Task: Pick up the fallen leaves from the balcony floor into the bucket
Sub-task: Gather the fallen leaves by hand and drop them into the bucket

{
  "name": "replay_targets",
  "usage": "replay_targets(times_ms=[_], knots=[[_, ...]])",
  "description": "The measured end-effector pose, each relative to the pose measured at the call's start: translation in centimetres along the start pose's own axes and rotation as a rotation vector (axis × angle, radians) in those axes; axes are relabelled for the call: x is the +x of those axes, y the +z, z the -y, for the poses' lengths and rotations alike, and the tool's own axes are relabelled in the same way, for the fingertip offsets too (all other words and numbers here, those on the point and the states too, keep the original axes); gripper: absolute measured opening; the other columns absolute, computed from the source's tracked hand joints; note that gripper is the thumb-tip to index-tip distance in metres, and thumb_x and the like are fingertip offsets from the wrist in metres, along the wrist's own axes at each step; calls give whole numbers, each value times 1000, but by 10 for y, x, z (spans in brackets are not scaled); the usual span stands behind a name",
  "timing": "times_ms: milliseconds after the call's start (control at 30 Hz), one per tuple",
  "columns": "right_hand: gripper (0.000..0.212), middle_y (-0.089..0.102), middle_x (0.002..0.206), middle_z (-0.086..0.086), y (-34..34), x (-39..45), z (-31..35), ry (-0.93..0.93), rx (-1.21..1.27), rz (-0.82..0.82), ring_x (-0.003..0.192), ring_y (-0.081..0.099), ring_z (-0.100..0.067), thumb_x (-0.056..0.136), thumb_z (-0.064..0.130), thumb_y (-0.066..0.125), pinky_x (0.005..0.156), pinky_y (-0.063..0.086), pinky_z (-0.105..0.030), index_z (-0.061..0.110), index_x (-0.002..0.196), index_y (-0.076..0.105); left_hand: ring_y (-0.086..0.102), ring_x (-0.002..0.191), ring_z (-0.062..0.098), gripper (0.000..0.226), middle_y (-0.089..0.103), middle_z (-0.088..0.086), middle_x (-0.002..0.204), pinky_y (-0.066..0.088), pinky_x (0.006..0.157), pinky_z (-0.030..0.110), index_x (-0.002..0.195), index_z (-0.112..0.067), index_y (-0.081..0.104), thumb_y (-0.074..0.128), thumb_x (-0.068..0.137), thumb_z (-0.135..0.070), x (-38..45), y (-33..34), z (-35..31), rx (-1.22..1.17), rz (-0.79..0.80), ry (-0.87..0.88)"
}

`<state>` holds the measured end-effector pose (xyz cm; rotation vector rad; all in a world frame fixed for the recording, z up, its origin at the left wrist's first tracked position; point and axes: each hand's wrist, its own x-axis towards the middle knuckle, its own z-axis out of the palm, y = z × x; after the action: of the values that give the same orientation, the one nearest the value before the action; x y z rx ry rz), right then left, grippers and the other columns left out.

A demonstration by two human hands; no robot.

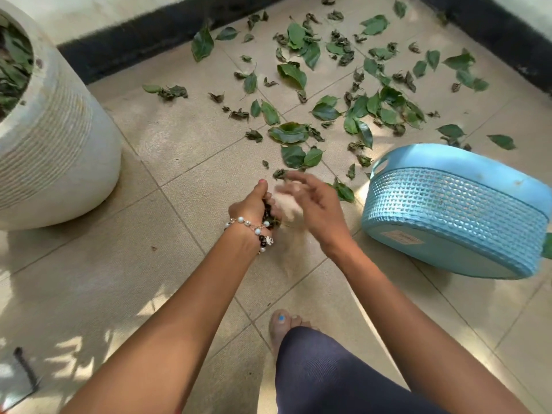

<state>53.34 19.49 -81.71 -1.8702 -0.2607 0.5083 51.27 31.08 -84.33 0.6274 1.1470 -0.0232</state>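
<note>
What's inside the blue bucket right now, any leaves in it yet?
Cannot tell. The blue bucket lies tipped, showing only its woven wall and base; its opening faces away. The left hand grips a bunch of leaves; many remain on the floor.

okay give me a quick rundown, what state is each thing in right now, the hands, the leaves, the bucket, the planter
left hand: grips a bunch of leaves
right hand: open, blurred, holds nothing
fallen leaves: scattered over the floor, not yet picked up
blue bucket: tipped on its side on the floor
white planter: upright, leaves inside
</note>
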Motion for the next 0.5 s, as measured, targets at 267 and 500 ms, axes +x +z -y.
replay_targets(times_ms=[267,500], knots=[[58,23,153,-21,-12,35,-48,211,-946,-145,136,21,-49,95,47,49,109,26,-59,24,146,31,47,39,8,21,54,3,59,42,38,16,75,-4,60,75,84,-16,2,-9,-15,-159,50,-36],[19,67,92,-9,-1,40,-45,-255,-1043,-49,91,53,-24,93,17,56,70,48,-36,7,97,72,66,53,24,15,65,18,73,58,51,30,82,5,61,75,79,1,-5,-13,-23,-125,-11,27]])
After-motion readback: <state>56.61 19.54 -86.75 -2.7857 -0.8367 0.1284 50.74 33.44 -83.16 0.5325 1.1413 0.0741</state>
